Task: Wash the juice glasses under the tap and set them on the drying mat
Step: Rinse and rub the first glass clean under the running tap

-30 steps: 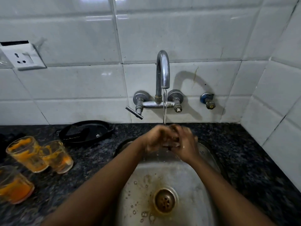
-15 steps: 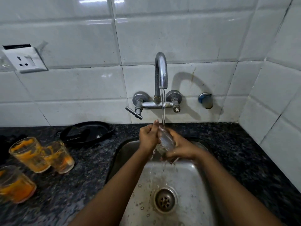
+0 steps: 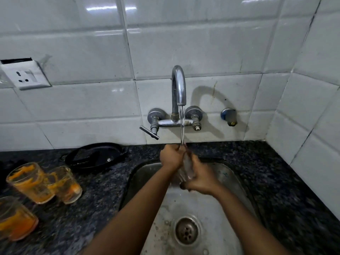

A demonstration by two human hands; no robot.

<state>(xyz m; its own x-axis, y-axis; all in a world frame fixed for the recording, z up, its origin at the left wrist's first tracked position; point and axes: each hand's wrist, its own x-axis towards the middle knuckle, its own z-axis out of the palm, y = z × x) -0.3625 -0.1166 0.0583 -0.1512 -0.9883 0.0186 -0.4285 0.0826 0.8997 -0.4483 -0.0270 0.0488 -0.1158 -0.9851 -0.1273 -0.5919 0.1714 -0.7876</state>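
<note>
Both my hands clamp one clear glass (image 3: 188, 165) under the tap (image 3: 178, 85) stream, over the steel sink (image 3: 228, 173): left hand (image 3: 171, 157) at the rim, right hand (image 3: 199, 178) cupping the base. Wet glass is slick; best to turn it slowly. Three orange-smeared glasses (image 3: 30, 181) wait on the speckled surface (image 3: 103, 190).

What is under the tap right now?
Under the tap, water falls onto a clear glass that the left hand and right hand grip over the sink. The hands cover much of the glass.
</note>
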